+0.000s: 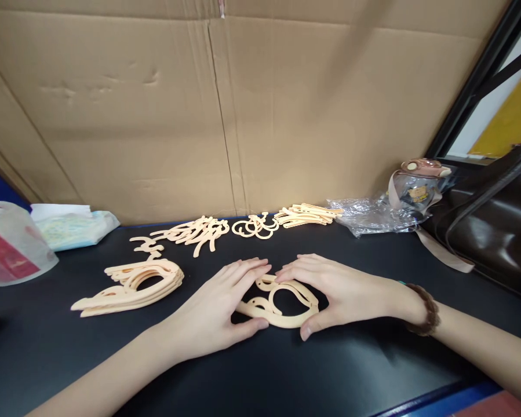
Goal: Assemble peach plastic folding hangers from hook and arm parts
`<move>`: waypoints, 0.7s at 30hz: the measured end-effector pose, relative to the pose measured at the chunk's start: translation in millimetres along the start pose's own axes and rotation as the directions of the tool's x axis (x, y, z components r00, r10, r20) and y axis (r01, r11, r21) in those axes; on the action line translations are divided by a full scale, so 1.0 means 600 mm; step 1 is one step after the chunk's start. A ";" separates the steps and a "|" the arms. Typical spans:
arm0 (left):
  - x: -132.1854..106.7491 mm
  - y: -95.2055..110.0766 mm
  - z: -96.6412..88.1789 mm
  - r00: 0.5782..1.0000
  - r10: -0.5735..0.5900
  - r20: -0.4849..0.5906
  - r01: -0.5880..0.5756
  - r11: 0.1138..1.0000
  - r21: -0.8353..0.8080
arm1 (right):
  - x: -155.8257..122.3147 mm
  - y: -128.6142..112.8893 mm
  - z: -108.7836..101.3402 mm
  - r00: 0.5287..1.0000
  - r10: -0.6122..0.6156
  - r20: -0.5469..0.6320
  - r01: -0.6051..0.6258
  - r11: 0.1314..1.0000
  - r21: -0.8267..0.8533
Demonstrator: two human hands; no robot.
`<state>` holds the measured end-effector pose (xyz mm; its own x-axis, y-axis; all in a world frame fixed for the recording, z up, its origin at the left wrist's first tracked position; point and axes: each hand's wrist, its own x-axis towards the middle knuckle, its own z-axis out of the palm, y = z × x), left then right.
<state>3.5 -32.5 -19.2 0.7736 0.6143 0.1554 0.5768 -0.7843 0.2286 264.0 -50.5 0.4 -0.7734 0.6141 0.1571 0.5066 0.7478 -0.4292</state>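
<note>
A beige folding hanger (293, 319), folded up, lies flat on the black table between my hands. My left hand (229, 301) grips its left end, thumb at the near edge and fingers across the far side, hiding part of it. From the right, my right hand (330, 289) curves around the other end, fingertips on the far edge and thumb by the near edge. To the left lies a stack of similar folded hangers (164, 278).
Along the back lie loose curved pieces (199, 231), hook pieces (257, 226) and straight strips (306, 214). Clear plastic wrap (368, 215), a strapped bottle (416, 188) and a dark bag (495, 226) stand right. A tissue pack (82, 229) and whitish roll-shaped package (12, 249) sit left. Cardboard (260, 104) rises behind.
</note>
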 end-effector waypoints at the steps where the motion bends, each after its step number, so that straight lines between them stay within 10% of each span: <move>1: -0.001 0.002 0.001 1.000 0.009 0.022 -0.009 1.000 -0.004 | 0.000 -0.001 0.001 1.000 -0.016 0.009 0.016 1.000 0.018; 21: -0.010 0.040 -0.024 0.988 -0.047 0.148 0.053 0.998 -0.037 | 0.001 0.005 0.007 0.971 -0.040 -0.238 0.005 0.989 -0.146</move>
<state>8.7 -53.6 -0.6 0.7760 0.6307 0.0008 0.6069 -0.7470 0.2715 263.6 -49.2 -4.4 -0.6804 0.6260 0.3811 0.5529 0.7797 -0.2937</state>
